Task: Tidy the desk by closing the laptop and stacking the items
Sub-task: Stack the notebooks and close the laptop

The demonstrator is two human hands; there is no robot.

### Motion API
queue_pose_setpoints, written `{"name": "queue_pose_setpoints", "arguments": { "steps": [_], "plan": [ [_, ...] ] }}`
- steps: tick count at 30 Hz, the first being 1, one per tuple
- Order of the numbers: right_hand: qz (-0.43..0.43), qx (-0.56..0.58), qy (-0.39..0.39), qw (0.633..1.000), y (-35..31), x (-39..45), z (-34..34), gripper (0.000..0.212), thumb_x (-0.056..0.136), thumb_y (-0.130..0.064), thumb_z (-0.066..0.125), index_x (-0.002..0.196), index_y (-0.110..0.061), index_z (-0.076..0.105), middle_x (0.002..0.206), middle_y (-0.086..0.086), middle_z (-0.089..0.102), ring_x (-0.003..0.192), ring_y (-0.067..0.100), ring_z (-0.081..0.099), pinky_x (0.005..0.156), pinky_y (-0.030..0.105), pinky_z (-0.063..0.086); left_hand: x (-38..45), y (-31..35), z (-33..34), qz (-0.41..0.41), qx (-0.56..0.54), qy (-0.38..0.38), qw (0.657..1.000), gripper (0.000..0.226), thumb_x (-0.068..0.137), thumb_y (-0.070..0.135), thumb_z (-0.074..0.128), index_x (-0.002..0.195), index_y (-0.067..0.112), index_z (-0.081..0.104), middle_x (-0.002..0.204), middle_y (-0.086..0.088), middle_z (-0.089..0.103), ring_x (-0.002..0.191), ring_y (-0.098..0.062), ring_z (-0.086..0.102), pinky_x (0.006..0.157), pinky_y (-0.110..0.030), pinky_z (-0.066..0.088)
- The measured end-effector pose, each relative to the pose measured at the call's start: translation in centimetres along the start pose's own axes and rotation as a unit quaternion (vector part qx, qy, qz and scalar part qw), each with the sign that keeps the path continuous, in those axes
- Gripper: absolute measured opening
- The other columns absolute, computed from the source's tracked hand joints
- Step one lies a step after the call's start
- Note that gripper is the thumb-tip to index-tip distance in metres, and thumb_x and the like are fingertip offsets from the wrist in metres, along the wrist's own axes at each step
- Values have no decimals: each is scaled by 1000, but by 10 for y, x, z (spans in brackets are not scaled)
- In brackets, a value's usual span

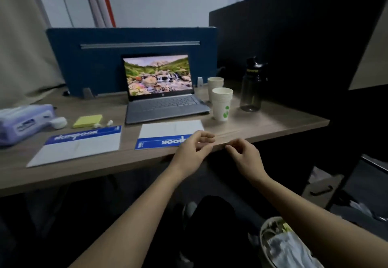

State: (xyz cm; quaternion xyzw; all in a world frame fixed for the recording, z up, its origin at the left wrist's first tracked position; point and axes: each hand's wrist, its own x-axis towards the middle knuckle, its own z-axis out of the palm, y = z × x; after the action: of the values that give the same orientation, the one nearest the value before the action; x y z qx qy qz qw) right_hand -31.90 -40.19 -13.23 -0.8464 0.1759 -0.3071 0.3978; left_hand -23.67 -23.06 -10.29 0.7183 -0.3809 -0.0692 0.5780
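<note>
A grey laptop [165, 104] stands open at the back of the wooden desk [273, 120], its screen showing a landscape. Two white-and-blue notebooks lie flat in front: one at the left [84, 146], one nearer the middle [168, 133]. A yellow sticky-note pad [88, 120] and two white earbuds [102, 124] lie between them and the laptop. Two paper cups [221, 104] stand right of the laptop. My left hand [195, 148] hovers at the desk's front edge over the right notebook's corner, fingers loosely curled, holding nothing. My right hand [245, 156] is beside it, also empty.
A purple tissue pack [23, 125] and a white earbud case [58, 122] sit at the far left. A dark water bottle [252, 87] stands at the right. A blue divider panel [100, 62] backs the desk. A bin with rubbish [281, 244] is on the floor.
</note>
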Motion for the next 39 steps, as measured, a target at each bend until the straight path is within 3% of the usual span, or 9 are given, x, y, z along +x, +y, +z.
{"name": "queue_pose_setpoints", "arguments": {
  "steps": [5,11,18,22,26,29,31,35,39],
  "plan": [
    [-72,-131,15,989,-39,17,25,13,90,-41,61,97,-30,65,104,-8,66,105,18,53,85,40,36,0,2,-74,12,89,85,992,22,93,17,62,101,38,63,109,18,68,107,1,61,89,-22,50],
    [-45,-188,-130,972,-62,62,70,68,84,-58,63,139,-22,48,139,2,55,121,20,54,100,41,45,0,-31,-151,-66,232,124,962,26,93,33,63,118,40,56,129,16,57,124,-9,51,96,-29,44],
    [-24,-233,-192,953,-71,109,100,61,81,-65,61,123,-20,54,122,5,65,95,19,58,79,34,47,17,-56,-156,-123,346,62,928,75,79,66,63,141,48,26,151,12,40,128,-15,48,95,-38,43],
    [-11,-176,-172,969,-67,116,107,71,82,-61,63,139,-21,47,136,3,59,116,21,58,90,36,46,28,-59,-157,-113,285,83,948,72,82,57,68,141,49,28,151,12,36,126,-9,44,89,-31,41],
    [9,-103,-147,984,-61,119,105,63,84,-53,61,137,-21,49,123,4,63,104,19,60,85,35,48,27,-60,-166,-87,160,114,977,59,86,41,70,135,52,38,148,14,39,129,-11,43,96,-37,50],
    [24,-29,-123,992,-57,121,103,36,84,-42,64,115,-23,59,103,0,66,93,18,61,75,34,50,23,-60,-174,-89,76,166,979,57,88,24,72,130,52,46,143,17,45,127,-11,47,95,-38,53],
    [32,42,-117,992,-54,120,102,20,83,-33,66,99,-24,59,94,-3,64,87,14,59,69,28,46,22,-59,-176,-93,-4,190,977,59,88,11,71,131,45,49,134,18,50,127,-10,50,80,-29,58],
    [61,182,-111,975,-54,118,99,30,85,-14,70,115,-16,65,110,-1,71,97,8,66,79,22,50,22,-57,-176,-96,-85,245,961,60,89,2,67,132,40,50,123,22,53,122,-13,55,68,-27,60],
    [72,263,-126,954,-57,116,104,43,88,-8,66,130,-10,59,121,0,67,107,9,64,76,15,48,18,-55,-179,-90,-65,292,950,57,92,9,66,140,32,46,135,13,54,121,-14,56,80,-38,60]
  ]
}}
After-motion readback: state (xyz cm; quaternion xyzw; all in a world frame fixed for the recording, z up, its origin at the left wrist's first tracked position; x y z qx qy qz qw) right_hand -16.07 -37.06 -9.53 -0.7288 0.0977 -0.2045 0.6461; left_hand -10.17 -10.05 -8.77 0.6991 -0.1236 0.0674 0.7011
